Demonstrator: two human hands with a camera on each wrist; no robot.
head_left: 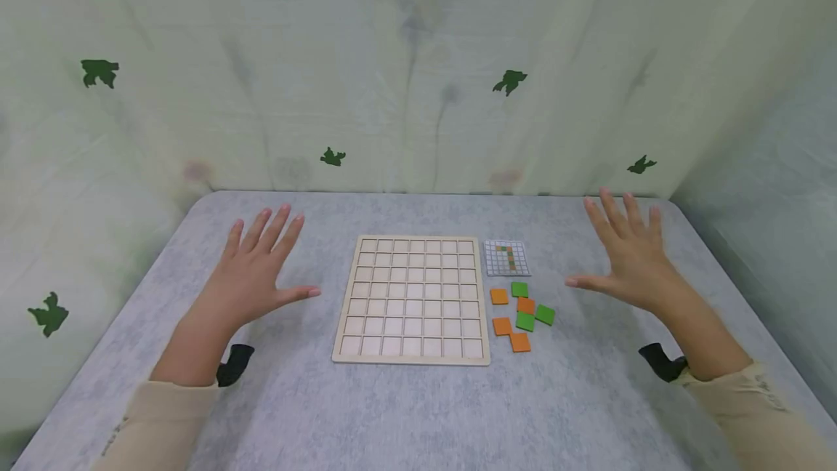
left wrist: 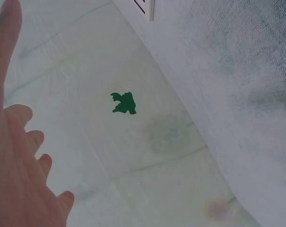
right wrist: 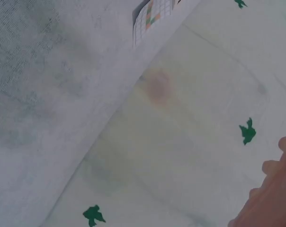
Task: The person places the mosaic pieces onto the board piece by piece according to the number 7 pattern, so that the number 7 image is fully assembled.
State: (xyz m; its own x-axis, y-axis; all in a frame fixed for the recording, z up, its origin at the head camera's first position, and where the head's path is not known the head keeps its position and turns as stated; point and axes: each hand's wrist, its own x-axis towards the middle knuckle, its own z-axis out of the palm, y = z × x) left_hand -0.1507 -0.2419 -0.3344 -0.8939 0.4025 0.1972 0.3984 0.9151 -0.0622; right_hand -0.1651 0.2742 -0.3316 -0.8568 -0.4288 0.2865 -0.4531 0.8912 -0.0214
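A square wooden grid board point(head_left: 412, 301) lies flat on the table, its cells bare. To its right are several loose square tiles, among them an orange tile point(head_left: 499, 296) and a green tile point(head_left: 545, 315); one orange tile touches a green one. Above the tiles lies a small pattern card point(head_left: 506, 259) printed with a grid and a line of orange and green squares. My left hand point(head_left: 251, 278) hovers left of the board with fingers spread, holding nothing. On the other side, my right hand point(head_left: 631, 267) is held right of the tiles, fingers likewise spread.
The grey table point(head_left: 405, 420) ends at the back against a pale curtain point(head_left: 294, 93) with green bird-shaped patches. More curtain hangs at both sides. Each wrist carries a black strap point(head_left: 235, 365) below a beige sleeve point(head_left: 157, 420).
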